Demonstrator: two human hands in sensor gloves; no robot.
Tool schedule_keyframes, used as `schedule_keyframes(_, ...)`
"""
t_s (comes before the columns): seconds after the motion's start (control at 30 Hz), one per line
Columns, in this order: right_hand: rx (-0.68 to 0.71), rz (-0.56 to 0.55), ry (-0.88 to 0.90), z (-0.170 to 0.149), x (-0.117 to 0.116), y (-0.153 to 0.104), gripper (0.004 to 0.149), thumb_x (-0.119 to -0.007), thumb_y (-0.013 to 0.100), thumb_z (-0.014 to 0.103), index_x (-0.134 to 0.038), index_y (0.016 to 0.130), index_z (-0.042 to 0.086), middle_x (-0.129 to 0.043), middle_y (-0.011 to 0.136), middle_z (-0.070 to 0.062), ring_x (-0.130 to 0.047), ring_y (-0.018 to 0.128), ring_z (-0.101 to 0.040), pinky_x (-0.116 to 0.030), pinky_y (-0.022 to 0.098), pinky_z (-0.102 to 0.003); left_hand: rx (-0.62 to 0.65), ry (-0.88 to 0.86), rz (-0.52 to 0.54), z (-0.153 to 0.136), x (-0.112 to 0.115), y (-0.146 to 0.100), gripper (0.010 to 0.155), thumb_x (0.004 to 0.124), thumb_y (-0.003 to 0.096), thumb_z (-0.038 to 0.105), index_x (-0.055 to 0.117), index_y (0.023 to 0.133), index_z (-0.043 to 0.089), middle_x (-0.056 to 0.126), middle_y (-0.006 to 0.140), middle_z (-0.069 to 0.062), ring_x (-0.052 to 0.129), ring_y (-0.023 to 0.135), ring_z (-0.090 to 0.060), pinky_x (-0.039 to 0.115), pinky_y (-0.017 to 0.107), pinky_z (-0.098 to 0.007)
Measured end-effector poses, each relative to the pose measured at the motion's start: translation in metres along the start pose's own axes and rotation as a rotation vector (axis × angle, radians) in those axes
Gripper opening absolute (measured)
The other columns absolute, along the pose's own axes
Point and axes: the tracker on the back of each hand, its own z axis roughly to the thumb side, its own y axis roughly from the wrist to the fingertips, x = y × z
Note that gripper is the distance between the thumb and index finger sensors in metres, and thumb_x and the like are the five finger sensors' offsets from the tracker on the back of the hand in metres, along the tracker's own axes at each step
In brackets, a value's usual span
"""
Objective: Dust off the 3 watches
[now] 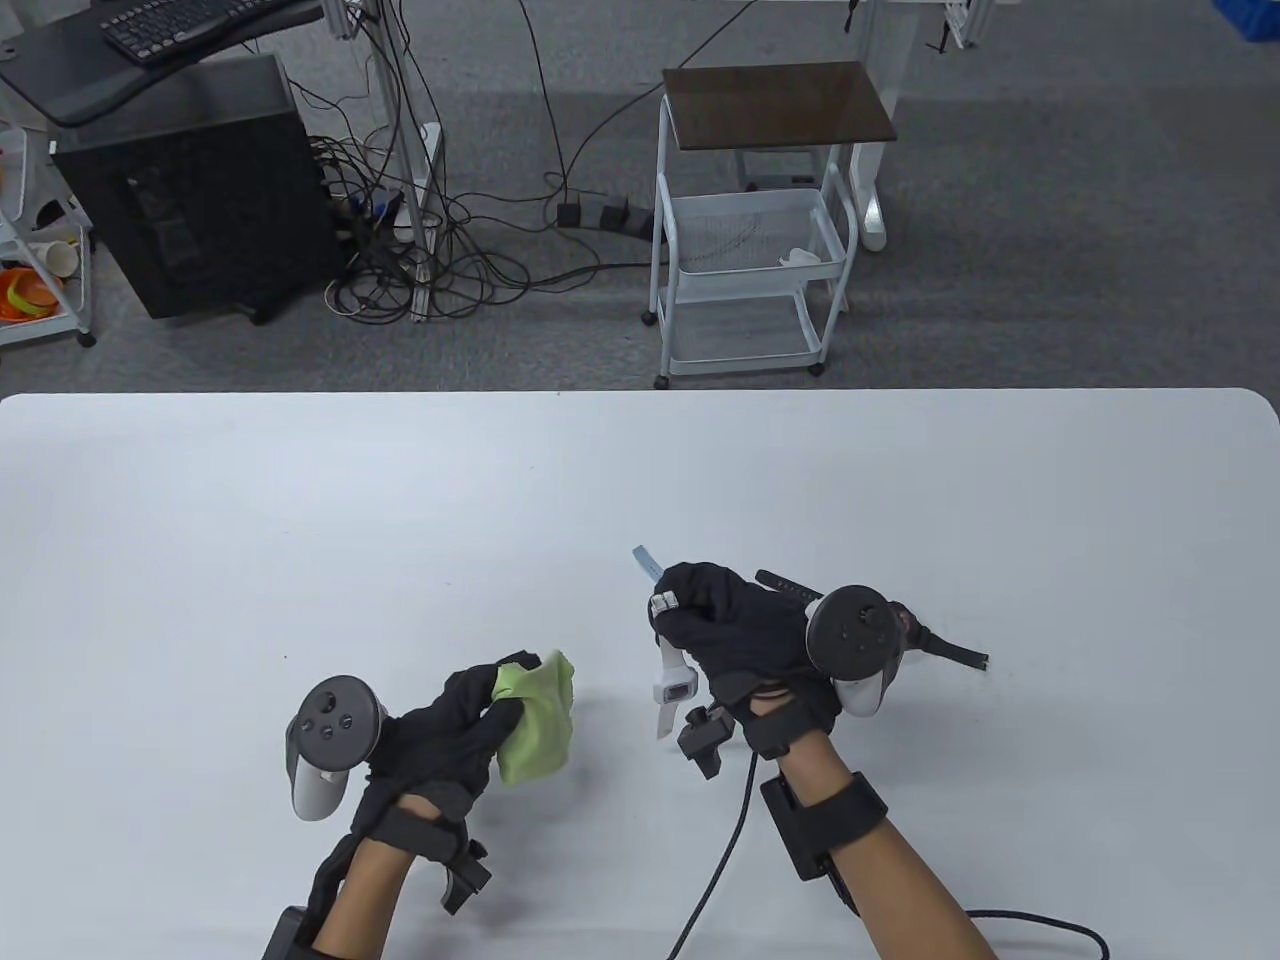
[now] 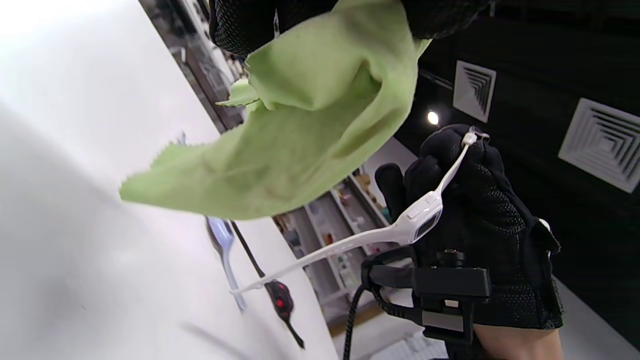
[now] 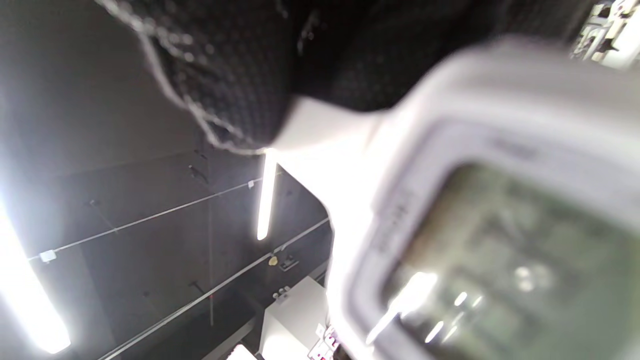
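Note:
My left hand (image 1: 492, 708) grips a crumpled green cloth (image 1: 538, 722) at the front of the white table (image 1: 300, 520); the cloth (image 2: 310, 125) hangs from my gloved fingers in the left wrist view. My right hand (image 1: 692, 612) holds a white digital watch (image 1: 672, 686) by its upper strap, lifted off the table, its face (image 3: 500, 250) filling the right wrist view. Between cloth and watch (image 2: 420, 222) there is a small gap. A light blue watch (image 1: 645, 562) and a black watch (image 1: 790, 585) lie on the table, partly hidden behind my right hand. Both lie flat in the left wrist view, the blue one (image 2: 222, 240) and the black one (image 2: 280, 300).
A black cable (image 1: 730, 850) trails from my right wrist across the table's front. Beyond the table's far edge stand a white wheeled cart (image 1: 760, 230) and a black computer tower (image 1: 200, 190), with tangled cables on the floor.

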Motion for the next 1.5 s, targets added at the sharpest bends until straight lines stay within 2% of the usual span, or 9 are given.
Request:
schedule_keyframes(0.37, 0.044, 0.053, 0.099, 0.027, -0.002, -0.009, 0.047, -0.090, 0.029, 0.039, -0.086, 0.071, 0.017, -0.106, 0.054, -0.007, -0.108, 0.032, -0.020, -0.070, 0.049, -0.060, 0.025, -0.079, -0.097, 0.019, 0.013, 0.032, 0.046, 0.060, 0.0568, 0.047, 0.057, 0.099, 0.030, 0.059, 0.112, -0.007, 0.061, 0.109, -0.041, 0.030, 0.074, -0.074)
schedule_keyframes(0.6, 0.048, 0.071, 0.160, 0.035, 0.000, -0.008, 0.047, -0.089, 0.029, 0.039, -0.086, 0.071, 0.016, -0.106, 0.054, -0.007, -0.108, 0.032, -0.020, -0.071, 0.049, -0.059, 0.064, -0.143, -0.245, 0.016, 0.039, 0.049, 0.046, 0.060, 0.0566, 0.047, 0.059, 0.099, 0.030, 0.059, 0.113, -0.007, 0.056, 0.110, -0.043, 0.026, 0.073, -0.074)
schedule_keyframes(0.7, 0.050, 0.052, 0.161, 0.034, 0.003, -0.008, 0.047, -0.089, 0.030, 0.038, -0.086, 0.071, 0.017, -0.106, 0.054, -0.007, -0.107, 0.032, -0.020, -0.070, 0.049, -0.060, 0.075, -0.208, -0.324, 0.009, 0.053, 0.050, 0.046, 0.060, 0.0569, 0.047, 0.059, 0.099, 0.029, 0.058, 0.113, -0.008, 0.055, 0.110, -0.044, 0.026, 0.073, -0.074)
schedule_keyframes(0.93, 0.035, 0.022, 0.126, 0.026, 0.007, -0.007, 0.047, -0.089, 0.030, 0.038, -0.086, 0.071, 0.017, -0.106, 0.055, -0.007, -0.107, 0.032, -0.020, -0.070, 0.049, -0.060, 0.089, -0.349, -0.387, -0.004, 0.078, 0.040, 0.047, 0.058, 0.0572, 0.049, 0.056, 0.101, 0.030, 0.055, 0.114, -0.010, 0.060, 0.108, -0.045, 0.031, 0.074, -0.073)
schedule_keyframes(1.0, 0.033, 0.018, 0.109, 0.024, 0.008, -0.006, 0.047, -0.089, 0.030, 0.038, -0.086, 0.071, 0.017, -0.105, 0.055, -0.007, -0.107, 0.032, -0.021, -0.070, 0.049, -0.060, 0.091, -0.411, -0.398, -0.005, 0.082, 0.036, 0.053, 0.056, 0.0572, 0.050, 0.048, 0.107, 0.033, 0.049, 0.116, -0.011, 0.061, 0.108, -0.045, 0.033, 0.074, -0.073)
schedule_keyframes(1.07, 0.035, 0.003, 0.092, 0.023, 0.009, -0.006, 0.047, -0.089, 0.030, 0.038, -0.086, 0.071, 0.017, -0.106, 0.055, -0.007, -0.107, 0.032, -0.020, -0.070, 0.049, -0.060, 0.094, -0.480, -0.409, -0.006, 0.084, 0.034, 0.054, 0.055, 0.0574, 0.050, 0.046, 0.108, 0.034, 0.046, 0.117, -0.012, 0.059, 0.108, -0.047, 0.033, 0.074, -0.073)
schedule_keyframes(1.23, 0.030, -0.017, 0.088, 0.021, 0.011, -0.008, 0.047, -0.088, 0.030, 0.038, -0.086, 0.072, 0.017, -0.106, 0.054, -0.007, -0.108, 0.032, -0.020, -0.071, 0.049, -0.060, 0.105, -0.615, -0.448, -0.008, 0.087, 0.034, 0.060, 0.058, 0.0548, 0.038, 0.039, 0.111, 0.031, 0.043, 0.117, -0.015, 0.058, 0.108, -0.046, 0.037, 0.075, -0.071)
schedule_keyframes(1.37, 0.028, -0.023, 0.101, 0.022, 0.010, -0.008, 0.046, -0.088, 0.030, 0.039, -0.086, 0.071, 0.017, -0.106, 0.054, -0.006, -0.108, 0.032, -0.019, -0.071, 0.049, -0.059, 0.100, -0.532, -0.394, -0.007, 0.089, 0.034, 0.058, 0.057, 0.0551, 0.033, 0.042, 0.112, 0.032, 0.051, 0.114, -0.012, 0.069, 0.106, -0.039, 0.048, 0.077, -0.065)
schedule_keyframes(1.5, 0.015, -0.032, 0.118, 0.020, 0.007, -0.010, 0.046, -0.088, 0.030, 0.039, -0.086, 0.071, 0.017, -0.106, 0.054, -0.006, -0.108, 0.031, -0.018, -0.072, 0.048, -0.058, 0.098, -0.413, -0.365, -0.006, 0.091, 0.034, 0.058, 0.063, 0.0591, 0.042, 0.040, 0.112, 0.032, 0.055, 0.114, -0.005, 0.076, 0.103, -0.033, 0.059, 0.075, -0.058)
